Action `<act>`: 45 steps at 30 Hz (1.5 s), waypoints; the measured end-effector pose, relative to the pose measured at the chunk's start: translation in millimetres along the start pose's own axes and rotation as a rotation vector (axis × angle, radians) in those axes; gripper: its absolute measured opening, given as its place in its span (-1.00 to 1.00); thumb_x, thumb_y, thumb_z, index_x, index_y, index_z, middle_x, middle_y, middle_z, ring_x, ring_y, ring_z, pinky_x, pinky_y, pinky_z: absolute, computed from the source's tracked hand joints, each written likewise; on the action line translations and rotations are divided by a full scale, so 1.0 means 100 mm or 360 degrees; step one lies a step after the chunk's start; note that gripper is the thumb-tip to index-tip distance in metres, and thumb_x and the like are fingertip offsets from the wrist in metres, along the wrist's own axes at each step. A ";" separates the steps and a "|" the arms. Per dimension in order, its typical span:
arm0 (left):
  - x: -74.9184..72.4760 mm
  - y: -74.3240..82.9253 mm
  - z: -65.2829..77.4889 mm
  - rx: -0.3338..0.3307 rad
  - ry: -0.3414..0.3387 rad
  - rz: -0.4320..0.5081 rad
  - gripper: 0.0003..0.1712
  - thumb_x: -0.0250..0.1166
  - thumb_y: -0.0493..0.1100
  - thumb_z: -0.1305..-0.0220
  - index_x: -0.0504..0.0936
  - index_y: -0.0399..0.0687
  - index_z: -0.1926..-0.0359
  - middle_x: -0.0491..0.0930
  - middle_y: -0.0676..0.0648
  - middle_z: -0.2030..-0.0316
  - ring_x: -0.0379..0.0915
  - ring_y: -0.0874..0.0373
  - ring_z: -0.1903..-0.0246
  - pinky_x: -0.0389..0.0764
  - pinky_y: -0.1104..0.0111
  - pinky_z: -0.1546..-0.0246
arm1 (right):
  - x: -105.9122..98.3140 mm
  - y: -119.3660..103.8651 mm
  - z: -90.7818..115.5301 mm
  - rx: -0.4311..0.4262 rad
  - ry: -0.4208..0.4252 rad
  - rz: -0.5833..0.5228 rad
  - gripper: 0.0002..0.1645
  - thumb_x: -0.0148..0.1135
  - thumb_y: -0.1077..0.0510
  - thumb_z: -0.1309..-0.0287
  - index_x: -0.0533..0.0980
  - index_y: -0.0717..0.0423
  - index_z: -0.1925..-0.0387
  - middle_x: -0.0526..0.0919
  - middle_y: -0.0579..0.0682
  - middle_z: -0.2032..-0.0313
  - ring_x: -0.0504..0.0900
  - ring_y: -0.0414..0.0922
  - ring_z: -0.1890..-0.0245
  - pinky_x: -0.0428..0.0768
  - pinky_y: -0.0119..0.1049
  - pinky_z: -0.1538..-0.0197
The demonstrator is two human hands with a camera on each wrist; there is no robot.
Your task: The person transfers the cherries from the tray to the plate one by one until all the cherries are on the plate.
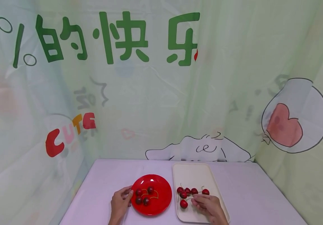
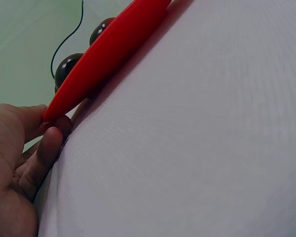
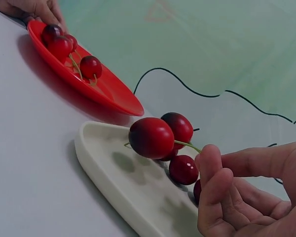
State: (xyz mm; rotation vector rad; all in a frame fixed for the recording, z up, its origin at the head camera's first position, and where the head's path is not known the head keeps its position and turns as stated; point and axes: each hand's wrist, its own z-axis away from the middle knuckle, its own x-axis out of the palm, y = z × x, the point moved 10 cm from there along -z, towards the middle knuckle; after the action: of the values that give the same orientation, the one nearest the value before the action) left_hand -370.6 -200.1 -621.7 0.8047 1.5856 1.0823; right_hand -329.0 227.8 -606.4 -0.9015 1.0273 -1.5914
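At its left edge the red plate is pinched by my left hand, thumb on the rim and fingers below. Several dark red cherries with stems lie on the plate's left half. My right hand is over the cream tray and pinches a cherry's thin green stem. That cherry hangs out to the left of the fingertips, above the tray in the right wrist view. More cherries lie grouped on the tray beyond the hand. The left wrist view shows the plate edge-on.
The plate and tray stand side by side on a white-covered table, with a narrow gap between them. Printed curtains hang behind the table and at both sides.
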 end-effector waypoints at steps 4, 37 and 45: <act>0.00 0.01 0.01 -0.0007 -0.0001 0.0007 -0.63 0.43 -0.19 -0.50 0.77 -0.14 -0.25 0.82 -0.15 0.09 0.57 0.19 0.59 0.67 0.45 0.52 | 0.05 0.02 -0.02 0.0012 -0.0015 -0.0020 -0.68 0.46 0.31 -0.36 0.69 0.51 -0.02 0.87 0.09 0.36 0.81 -0.16 0.37 0.75 -0.37 0.27; -0.01 0.01 0.01 -0.0009 0.0009 -0.0012 -0.63 0.44 -0.21 -0.49 0.77 -0.16 -0.25 0.83 -0.15 0.09 0.57 0.16 0.57 0.66 0.45 0.50 | 0.44 0.01 0.04 0.0001 -0.0141 -0.0052 -0.62 0.39 0.34 -0.42 0.63 0.58 -0.13 0.88 0.11 0.34 0.83 -0.14 0.38 0.81 -0.36 0.22; 0.01 -0.04 -0.01 0.0000 0.0022 -0.0026 -0.64 0.43 -0.21 -0.49 0.77 -0.13 -0.25 0.84 -0.16 0.07 0.59 0.16 0.57 0.67 0.45 0.51 | 0.52 -0.01 0.06 -0.0005 -0.0150 -0.0055 -0.53 0.46 0.26 -0.39 0.63 0.55 -0.17 0.88 0.09 0.31 0.82 -0.16 0.36 0.81 -0.36 0.19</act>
State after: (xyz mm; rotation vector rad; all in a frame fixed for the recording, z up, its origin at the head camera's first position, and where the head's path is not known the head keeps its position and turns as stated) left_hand -372.1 -200.8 -625.3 0.7847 1.6013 1.0781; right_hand -335.4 176.5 -599.9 -0.9915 0.9532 -1.5610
